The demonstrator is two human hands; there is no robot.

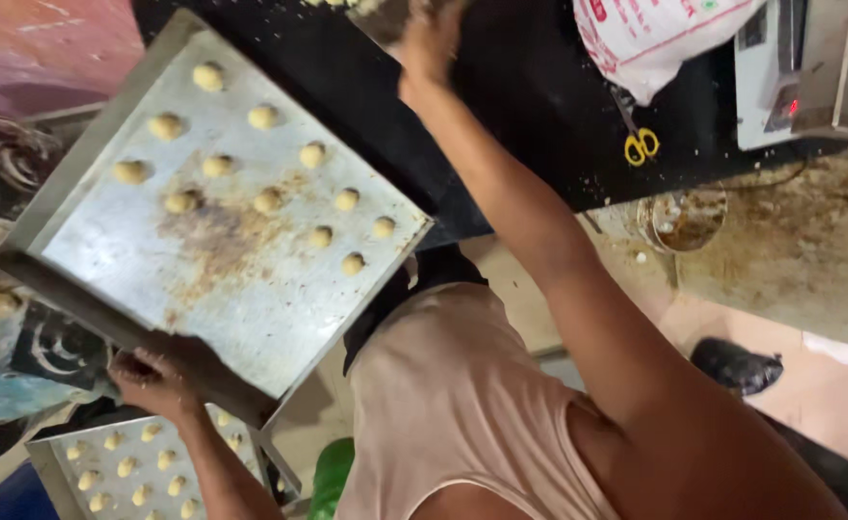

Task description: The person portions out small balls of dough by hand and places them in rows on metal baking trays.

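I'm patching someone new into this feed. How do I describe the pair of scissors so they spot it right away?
Start at the black counter across the top of the view, then go right to the white printed sack lying on it. Just below that sack, the scissors lie flat on the counter. Their bright yellow handles are the only yellow thing on that dark surface.

Two metal trays, thirteen dough balls on the upper one.

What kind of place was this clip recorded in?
Probably a small bakery or a home baking workspace: a metal baking tray bears rows of dough balls, a second tray of them sits below, and a weighing scale stands on the black counter.
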